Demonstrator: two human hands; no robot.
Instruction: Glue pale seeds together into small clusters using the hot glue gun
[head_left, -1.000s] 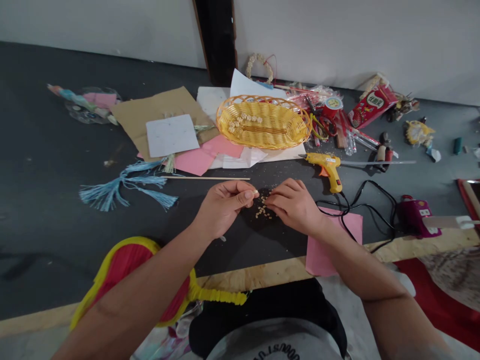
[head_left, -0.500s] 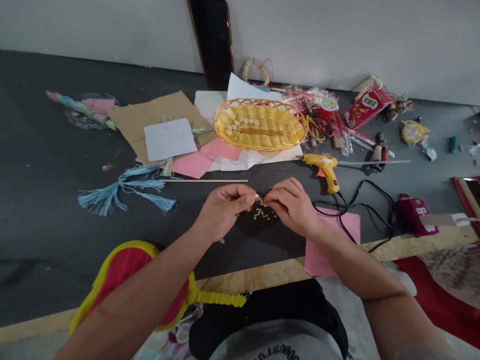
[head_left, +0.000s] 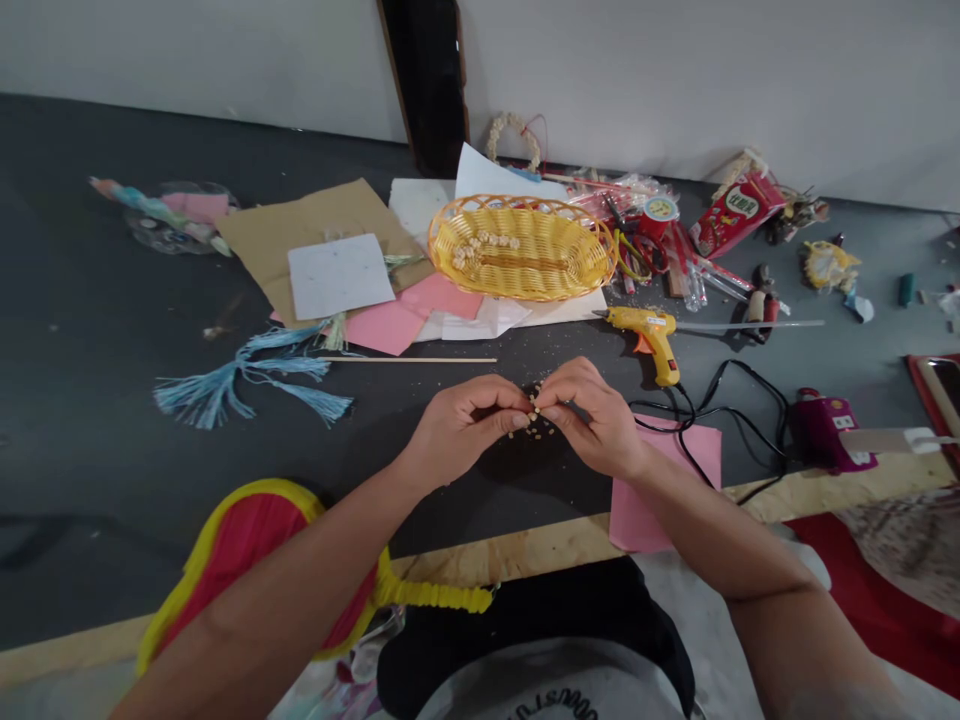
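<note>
Above several small pale pieces [head_left: 534,433] on the dark table, my two hands meet fingertip to fingertip. My left hand [head_left: 472,425] is closed in a pinch, with its thumb and index finger at a tiny pale bit. Pinched closed as well, my right hand [head_left: 589,412] touches the same spot from the right. What lies between the fingertips is too small to make out. Beyond the hands stands a yellow woven basket [head_left: 532,250] with small pale flower-like clusters [head_left: 487,245] in its left part.
A yellow glue gun [head_left: 646,330] lies right of the hands, its black cable [head_left: 697,425] running to a purple power block [head_left: 825,430]. A thin stick [head_left: 420,360] and blue tassels [head_left: 255,385] lie left. Pink paper [head_left: 630,510] lies under my right forearm; a red-and-yellow fan-shaped object [head_left: 247,530] is near my left.
My left hand has moved slightly right, and its fingertips now meet those of my right hand over the pale pieces. My right hand has shifted only a little.
</note>
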